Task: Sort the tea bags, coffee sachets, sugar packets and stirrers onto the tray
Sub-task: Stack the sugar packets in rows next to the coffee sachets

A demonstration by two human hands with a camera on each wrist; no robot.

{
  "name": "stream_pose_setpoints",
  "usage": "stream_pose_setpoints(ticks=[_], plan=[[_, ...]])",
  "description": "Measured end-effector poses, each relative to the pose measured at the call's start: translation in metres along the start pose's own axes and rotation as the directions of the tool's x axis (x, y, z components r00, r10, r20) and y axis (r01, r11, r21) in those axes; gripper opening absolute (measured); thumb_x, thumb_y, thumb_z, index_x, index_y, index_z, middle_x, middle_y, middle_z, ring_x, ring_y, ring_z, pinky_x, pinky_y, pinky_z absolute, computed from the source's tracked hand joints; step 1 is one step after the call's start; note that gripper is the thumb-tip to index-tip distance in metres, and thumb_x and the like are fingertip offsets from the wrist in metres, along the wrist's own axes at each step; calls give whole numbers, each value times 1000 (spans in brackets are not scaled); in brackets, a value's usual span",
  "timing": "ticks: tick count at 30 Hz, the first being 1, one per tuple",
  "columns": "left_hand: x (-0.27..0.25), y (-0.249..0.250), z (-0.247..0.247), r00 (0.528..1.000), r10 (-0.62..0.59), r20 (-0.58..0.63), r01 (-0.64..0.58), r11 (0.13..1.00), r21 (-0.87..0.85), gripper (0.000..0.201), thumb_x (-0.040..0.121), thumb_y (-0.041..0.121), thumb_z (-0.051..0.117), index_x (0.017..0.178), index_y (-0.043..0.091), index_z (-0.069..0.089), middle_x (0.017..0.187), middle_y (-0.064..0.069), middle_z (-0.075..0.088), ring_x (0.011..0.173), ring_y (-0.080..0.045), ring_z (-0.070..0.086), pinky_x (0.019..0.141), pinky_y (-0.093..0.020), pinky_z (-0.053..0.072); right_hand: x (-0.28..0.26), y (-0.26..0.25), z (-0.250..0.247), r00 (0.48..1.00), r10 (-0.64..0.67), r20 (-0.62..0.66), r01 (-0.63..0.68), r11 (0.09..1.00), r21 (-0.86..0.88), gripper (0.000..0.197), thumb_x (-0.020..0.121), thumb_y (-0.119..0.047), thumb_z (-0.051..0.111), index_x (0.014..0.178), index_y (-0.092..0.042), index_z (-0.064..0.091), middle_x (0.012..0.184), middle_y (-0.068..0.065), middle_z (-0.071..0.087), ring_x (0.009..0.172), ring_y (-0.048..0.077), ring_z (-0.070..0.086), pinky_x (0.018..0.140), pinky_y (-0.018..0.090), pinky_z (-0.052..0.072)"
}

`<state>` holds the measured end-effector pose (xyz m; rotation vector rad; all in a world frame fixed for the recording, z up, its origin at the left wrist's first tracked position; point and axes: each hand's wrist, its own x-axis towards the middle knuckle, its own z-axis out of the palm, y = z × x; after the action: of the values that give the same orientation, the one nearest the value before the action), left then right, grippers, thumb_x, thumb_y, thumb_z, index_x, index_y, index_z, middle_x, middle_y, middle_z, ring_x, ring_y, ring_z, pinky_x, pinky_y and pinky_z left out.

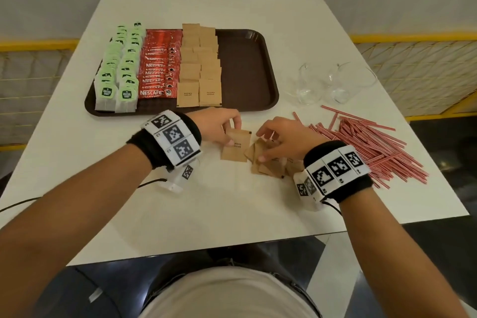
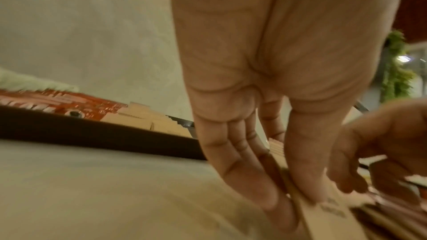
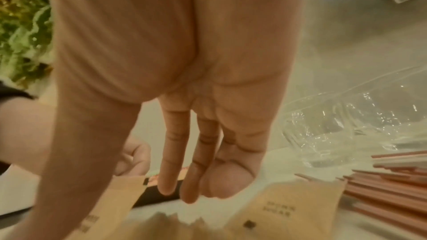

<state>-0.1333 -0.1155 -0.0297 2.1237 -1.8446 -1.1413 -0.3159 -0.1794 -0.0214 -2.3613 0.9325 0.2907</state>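
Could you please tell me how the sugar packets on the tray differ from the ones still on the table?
The tray packets lie flat in two neat overlapping rows; the table packets sit in a loose, tilted heap. The tray packets go untouched, while the left hand pinches one table packet and the right hand rests on the heap. Both are brown paper, printed "brown sugar".

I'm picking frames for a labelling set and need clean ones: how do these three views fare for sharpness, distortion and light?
Head view: sharp under even, warm light, print on the tray's sachets readable; wide-angle lens bows the table edges. Left wrist view: soft and smeared, the left hand fills the frame, packet lettering barely legible. Right wrist view: blurred too, the right hand dominates; specular glints on the clear glasses.
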Motion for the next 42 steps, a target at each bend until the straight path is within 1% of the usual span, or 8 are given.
stream_pose_setpoints(ticks=[8,13,20,24,28,33,38,42], plan=[[-8,-7,-18,1000,-4,-1,4,945,-328,30,91,3,54,113,22,53,106,-8,58,94,-24,65,74,-22,56,1,9,3,991,85,100,-67,983,-169,59,70,-29,80,121,-17,52,114,1,48,108,20,48,92,31,43],[-18,-15,-27,999,-41,-34,22,894,-447,26,92,4,52,116,15,54,99,-6,62,82,-17,65,72,-21,55,7,10,-3,994,96,43,-98,994,43,39,74,-15,76,101,-22,49,99,-6,51,93,16,50,68,22,38],[-29,-45,-53,982,-128,-136,51,884,-465,20,90,7,57,108,15,56,89,2,61,56,-2,65,60,-12,53,26,-12,-30,998,-43,-41,51,975,215,28,79,-9,70,84,-31,54,99,-2,60,93,16,58,81,29,49],[-31,-65,-74,969,-191,-160,83,852,-517,21,88,5,58,109,8,58,90,-2,63,67,-8,66,62,-16,56,40,-42,-45,987,-124,-105,158,882,443,25,82,1,65,99,-15,56,87,-1,59,74,9,55,63,19,47],[-31,-78,-86,958,-209,-198,79,851,-518,25,88,2,58,113,7,57,101,-12,63,72,-11,66,63,-16,57,70,-59,-49,993,-71,-92,106,881,460,29,85,1,61,108,-15,53,92,-1,58,88,15,59,76,28,53],[-39,-86,-91,972,-159,-172,-10,708,-706,47,89,-6,50,128,20,52,105,-7,56,95,-16,61,68,-21,58,94,-67,-46,1000,-22,8,13,817,576,40,85,2,62,122,-7,52,98,4,59,90,17,62,76,29,57],[-31,-84,-91,972,-159,-174,-92,421,-902,22,91,-7,44,99,6,60,105,-4,64,89,-11,65,68,-18,57,110,-81,-37,984,-130,123,20,763,646,23,86,0,61,108,-5,62,96,8,64,83,16,63,68,22,57],[-22,-77,-82,981,-130,-142,-23,652,-758,19,89,12,59,108,10,62,106,-3,66,94,-12,65,79,-28,57,122,-85,-41,986,-130,105,39,791,610,16,89,1,56,88,-14,62,93,8,63,81,18,62,75,29,55]])
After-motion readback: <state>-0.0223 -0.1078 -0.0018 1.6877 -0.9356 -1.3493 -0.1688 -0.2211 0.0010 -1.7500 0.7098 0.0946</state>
